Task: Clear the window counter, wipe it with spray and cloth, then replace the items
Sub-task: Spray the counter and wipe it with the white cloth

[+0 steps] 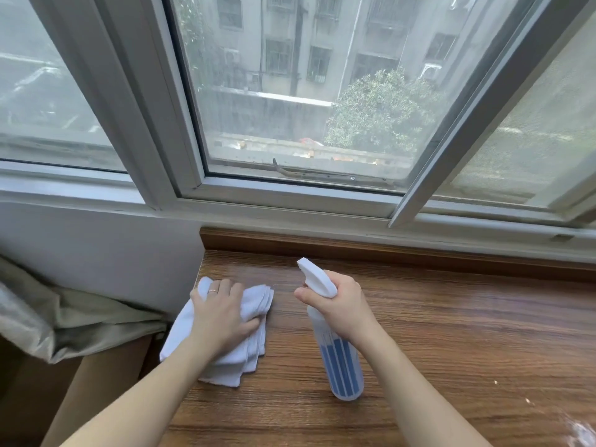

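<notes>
Pressing flat on the cloth (248, 321), left hand (222, 314); right hand (342, 308) grips spray bottle (338, 359).

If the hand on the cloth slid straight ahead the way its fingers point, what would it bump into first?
Probably the raised wooden ledge at the counter's back. The left hand lies flat on the white cloth, fingers pointing toward the window.
</notes>
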The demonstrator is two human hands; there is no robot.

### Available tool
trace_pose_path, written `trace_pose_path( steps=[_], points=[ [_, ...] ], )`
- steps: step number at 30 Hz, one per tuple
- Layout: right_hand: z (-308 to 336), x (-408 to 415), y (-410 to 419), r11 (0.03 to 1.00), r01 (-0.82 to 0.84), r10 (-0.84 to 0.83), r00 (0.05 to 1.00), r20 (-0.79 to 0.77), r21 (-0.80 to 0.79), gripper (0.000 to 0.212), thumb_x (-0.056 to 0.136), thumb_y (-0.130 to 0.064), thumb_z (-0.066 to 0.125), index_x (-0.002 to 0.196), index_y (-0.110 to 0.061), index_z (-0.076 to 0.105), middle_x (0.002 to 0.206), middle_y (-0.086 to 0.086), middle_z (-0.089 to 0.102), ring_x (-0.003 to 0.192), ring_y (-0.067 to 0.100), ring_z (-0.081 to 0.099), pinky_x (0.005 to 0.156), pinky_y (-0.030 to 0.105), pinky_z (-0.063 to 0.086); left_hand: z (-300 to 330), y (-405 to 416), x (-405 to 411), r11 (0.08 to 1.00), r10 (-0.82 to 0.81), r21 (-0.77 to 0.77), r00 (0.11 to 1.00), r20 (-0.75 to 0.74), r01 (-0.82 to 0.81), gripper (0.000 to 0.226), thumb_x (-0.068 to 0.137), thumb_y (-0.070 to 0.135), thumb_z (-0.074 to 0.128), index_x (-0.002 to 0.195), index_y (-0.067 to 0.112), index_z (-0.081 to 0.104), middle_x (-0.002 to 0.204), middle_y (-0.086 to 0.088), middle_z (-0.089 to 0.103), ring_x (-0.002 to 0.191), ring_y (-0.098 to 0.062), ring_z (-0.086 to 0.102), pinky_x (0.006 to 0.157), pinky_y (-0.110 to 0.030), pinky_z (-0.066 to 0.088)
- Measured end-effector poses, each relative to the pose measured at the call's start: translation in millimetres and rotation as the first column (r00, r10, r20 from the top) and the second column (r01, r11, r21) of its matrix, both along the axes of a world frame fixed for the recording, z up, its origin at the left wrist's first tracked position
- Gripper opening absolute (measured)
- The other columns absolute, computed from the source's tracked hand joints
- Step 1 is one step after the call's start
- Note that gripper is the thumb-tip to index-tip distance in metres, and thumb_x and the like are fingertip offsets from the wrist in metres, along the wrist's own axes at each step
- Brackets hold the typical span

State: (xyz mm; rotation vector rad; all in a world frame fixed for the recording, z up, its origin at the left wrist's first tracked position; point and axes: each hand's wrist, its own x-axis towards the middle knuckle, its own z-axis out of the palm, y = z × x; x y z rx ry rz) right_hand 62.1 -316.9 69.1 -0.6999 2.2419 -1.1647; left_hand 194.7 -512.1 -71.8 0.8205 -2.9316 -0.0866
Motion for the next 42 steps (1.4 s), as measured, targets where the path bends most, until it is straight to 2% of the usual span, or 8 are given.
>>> trace_pose_path(
  steps=[6, 12, 19, 24, 27, 36, 39, 42],
  points=[
    [-2, -1, -4, 0.999, -0.009, 0.009, 1.000, -0.008, 0.031, 0.043, 0.081, -0.047, 0.075, 0.082, -0.006, 0.061, 0.067, -0.007, 0.050, 0.060, 0.005, 0.041, 0.060, 0.026, 0.035, -4, 8, 10, 1.000, 0.007, -0.024, 0.997, -0.076, -0.009, 0.060, 0.061, 0.073, 0.050, 0.090, 0.021, 0.061, 0.093, 0.001, 0.058, 0.087, -0.028, 0.058, 0.076, -0.051, 0.038],
    [-1, 5, -3, 0.998, -0.054, 0.055, 0.998, -0.014, 0.029, 0.045, 0.080, -0.051, 0.075, 0.081, -0.008, 0.059, 0.068, -0.006, 0.050, 0.062, 0.007, 0.043, 0.061, 0.028, 0.036, 0, -22, -28, 0.999, 0.033, -0.009, 0.999, 0.016, -0.033, 0.069, 0.063, 0.076, 0.039, 0.090, 0.016, 0.060, 0.092, -0.005, 0.057, 0.085, -0.031, 0.056, 0.073, -0.049, 0.036],
    [4, 16, 7, 0.999, -0.045, 0.045, 0.999, 0.008, -0.006, 0.051, 0.077, -0.056, 0.074, 0.085, -0.006, 0.063, 0.071, 0.003, 0.055, 0.065, 0.007, 0.047, 0.063, 0.029, 0.038, 25, -44, -70, 0.988, 0.100, 0.094, 0.975, 0.197, -0.120, 0.064, 0.080, 0.074, 0.047, 0.116, 0.021, 0.050, 0.120, -0.002, 0.048, 0.117, -0.028, 0.042, 0.094, -0.059, 0.036],
    [11, 24, 15, 0.999, -0.048, 0.048, 0.999, 0.021, -0.010, 0.042, 0.082, -0.048, 0.075, 0.084, -0.007, 0.064, 0.074, 0.006, 0.062, 0.065, 0.007, 0.050, 0.063, 0.028, 0.040, 25, -27, -44, 0.992, 0.069, 0.092, 0.976, 0.204, -0.090, 0.070, 0.079, 0.078, 0.037, 0.120, 0.024, 0.049, 0.121, 0.001, 0.048, 0.116, -0.025, 0.044, 0.091, -0.053, 0.037],
    [17, 32, 21, 0.999, -0.050, 0.049, 0.999, 0.023, 0.014, 0.036, 0.083, -0.047, 0.075, 0.082, -0.012, 0.066, 0.070, -0.005, 0.060, 0.063, 0.004, 0.051, 0.062, 0.024, 0.040, 17, -10, -14, 0.993, 0.058, 0.091, 0.987, 0.151, -0.072, 0.082, 0.067, 0.082, 0.021, 0.115, 0.024, 0.053, 0.116, 0.002, 0.052, 0.111, -0.024, 0.049, 0.087, -0.051, 0.035],
    [23, 67, 50, 0.998, -0.027, 0.025, 0.999, 0.034, 0.050, 0.048, 0.082, -0.048, 0.075, 0.088, -0.002, 0.063, 0.070, -0.007, 0.055, 0.063, 0.006, 0.048, 0.063, 0.028, 0.037, 1, 32, 56, 1.000, -0.004, 0.025, 1.000, 0.010, 0.004, 0.065, 0.069, 0.078, 0.039, 0.093, 0.022, 0.062, 0.094, 0.002, 0.059, 0.090, -0.026, 0.058, 0.076, -0.055, 0.039],
    [22, 81, 62, 0.999, -0.016, 0.014, 0.997, 0.078, 0.035, 0.046, 0.082, -0.046, 0.077, 0.076, -0.004, 0.057, 0.068, -0.007, 0.051, 0.062, 0.008, 0.046, 0.063, 0.029, 0.035, 6, 30, 53, 0.998, -0.005, 0.069, 0.999, 0.046, 0.002, 0.071, 0.068, 0.080, 0.032, 0.099, 0.022, 0.060, 0.101, 0.002, 0.058, 0.097, -0.026, 0.057, 0.082, -0.056, 0.036],
    [22, 92, 74, 1.000, -0.006, 0.003, 0.995, 0.102, 0.025, 0.040, 0.083, -0.046, 0.077, 0.066, -0.021, 0.050, 0.063, -0.010, 0.048, 0.059, 0.007, 0.044, 0.063, 0.029, 0.034, 17, 32, 49, 0.991, 0.015, 0.127, 0.988, 0.155, -0.035, 0.079, 0.067, 0.083, 0.022, 0.112, 0.025, 0.053, 0.114, 0.004, 0.051, 0.111, -0.023, 0.049, 0.091, -0.055, 0.030]
  ],
)
